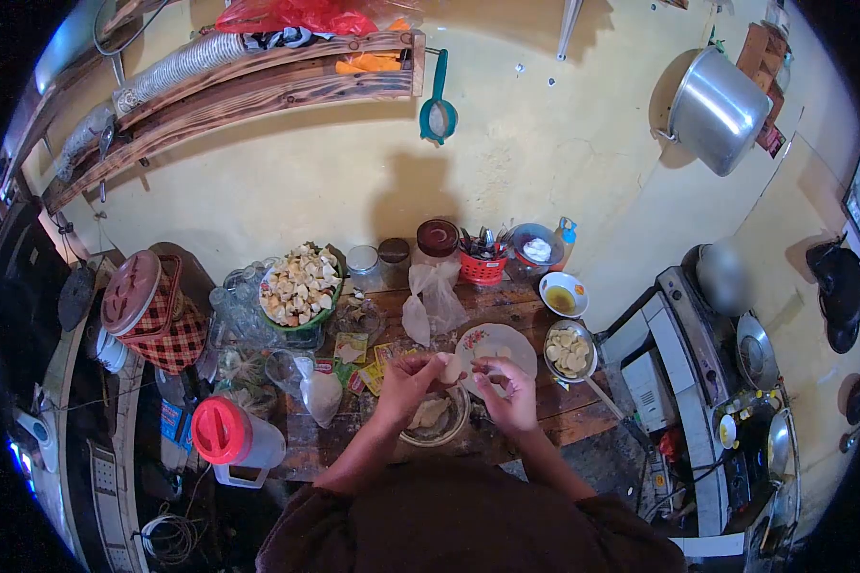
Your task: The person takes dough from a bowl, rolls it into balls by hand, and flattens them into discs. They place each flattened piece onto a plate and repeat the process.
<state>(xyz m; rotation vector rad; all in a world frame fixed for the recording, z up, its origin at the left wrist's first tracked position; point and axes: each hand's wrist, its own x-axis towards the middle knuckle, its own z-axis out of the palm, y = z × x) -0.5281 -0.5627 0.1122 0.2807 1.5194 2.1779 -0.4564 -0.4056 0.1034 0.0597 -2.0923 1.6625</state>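
My left hand pinches a small pale piece of dough between thumb and fingers, above a bowl. To its right, my right hand is held with fingers curved and thumb apart, and nothing shows in it. Below the hands, the glass bowl contains a lump of pale dough. Just behind them lies a white plate with a red floral pattern and a few pale pieces on it. A long-handled pan of flattened pale pieces stands to the right.
A green basket heaped with cut pale chunks stands back left. Near it are a bag of white powder and a red-lidded jug. A bowl of yellow liquid and a red cutlery basket stand behind; a stove is right.
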